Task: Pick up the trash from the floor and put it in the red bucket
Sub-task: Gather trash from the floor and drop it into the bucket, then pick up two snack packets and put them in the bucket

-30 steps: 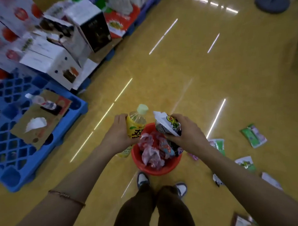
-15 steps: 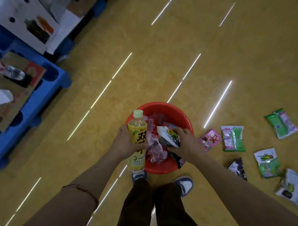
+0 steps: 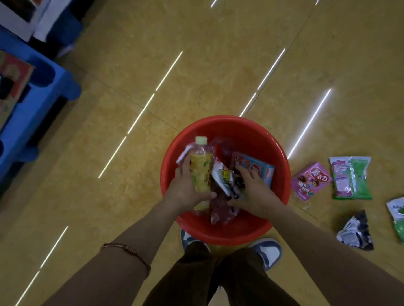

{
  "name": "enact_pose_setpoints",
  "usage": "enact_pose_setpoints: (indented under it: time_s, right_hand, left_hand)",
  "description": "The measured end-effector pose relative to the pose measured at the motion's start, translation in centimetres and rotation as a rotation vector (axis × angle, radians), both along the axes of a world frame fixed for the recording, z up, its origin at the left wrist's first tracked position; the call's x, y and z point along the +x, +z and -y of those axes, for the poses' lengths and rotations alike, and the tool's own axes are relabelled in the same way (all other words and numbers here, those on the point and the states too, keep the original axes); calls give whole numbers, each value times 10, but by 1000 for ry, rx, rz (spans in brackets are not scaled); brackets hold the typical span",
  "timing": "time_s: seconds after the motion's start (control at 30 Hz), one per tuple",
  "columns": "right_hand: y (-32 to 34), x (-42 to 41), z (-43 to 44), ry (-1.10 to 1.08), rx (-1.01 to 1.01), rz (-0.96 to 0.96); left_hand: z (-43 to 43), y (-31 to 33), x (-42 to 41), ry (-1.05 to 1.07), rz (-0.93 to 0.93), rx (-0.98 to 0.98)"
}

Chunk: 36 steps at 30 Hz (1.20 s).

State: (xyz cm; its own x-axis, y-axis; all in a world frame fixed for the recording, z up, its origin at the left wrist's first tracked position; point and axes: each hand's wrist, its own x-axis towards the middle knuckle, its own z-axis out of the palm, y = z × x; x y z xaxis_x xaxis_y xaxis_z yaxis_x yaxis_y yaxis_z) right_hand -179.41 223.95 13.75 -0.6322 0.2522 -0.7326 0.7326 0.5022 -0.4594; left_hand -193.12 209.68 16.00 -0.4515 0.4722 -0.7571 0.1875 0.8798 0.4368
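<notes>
Yellow glossy floor (image 3: 193, 73) all round the red round plastic bucket (image 3: 253, 132); blue plastic pallet (image 3: 34, 94) well off to the bucket's left.

Both hands were inside the bucket's rim, over a pile of wrappers already in it.

- Left hand (image 3: 186, 190): fingers and thumb wrapped round the clear plastic bottle with a yellow label and pale green cap (image 3: 200, 171). The bottle lay tilted, cap toward the bucket's far wall.
- Right hand (image 3: 255, 192): fingers splayed over the pile, next to a white-and-black snack wrapper (image 3: 222, 177) at the bucket's centre. Couldn't tell if thumb and fingers pinched it or just rested on it.
- Light blue flat packet (image 3: 259, 171) sat in the bucket under the right fingertips.

Judgement: this was the release step. To do it well:
- let go low, inside the rim
- lay the bottle flat so it can't roll out
- press the wrappers down for room
- lift the hands straight up without dragging film out

Not yet collected, on the floor right of the bucket:
- pink-and-green packet (image 3: 350, 177), near
- pink pouch (image 3: 310, 180), just beside
- crumpled black-and-silver wrapper (image 3: 357, 234), near
</notes>
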Motion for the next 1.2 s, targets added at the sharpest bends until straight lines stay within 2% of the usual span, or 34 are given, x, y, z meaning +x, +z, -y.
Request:
enact_pose_setpoints:
  time_s: [0.13,0.3,0.6,0.77,0.9,1.03,1.2]
  right_hand:
    - [32,10,-2,62,74,-35]
    - [118,1,-32,59,195,-144]
    - [330,18,-90,-253,423,-390]
    - [452,57,-106,-444,577,-425]
    - [548,96,-102,-604,708,-386]
    - [627,134,-83,-719,842,-394]
    - [681,179,-41,-809,983,-369]
  left_hand:
    - [5,32,0,-88,-94,37]
    - [-26,119,-10,-297,-324,98]
    - [-118,318,-6,-553,-518,358]
    - [-157,441,13,-699,-566,559]
    - [-172,533,33,-864,-650,626]
    - [-175,601,57,-938,-746,667]
    - [-158,649,95,-1055,-719,782]
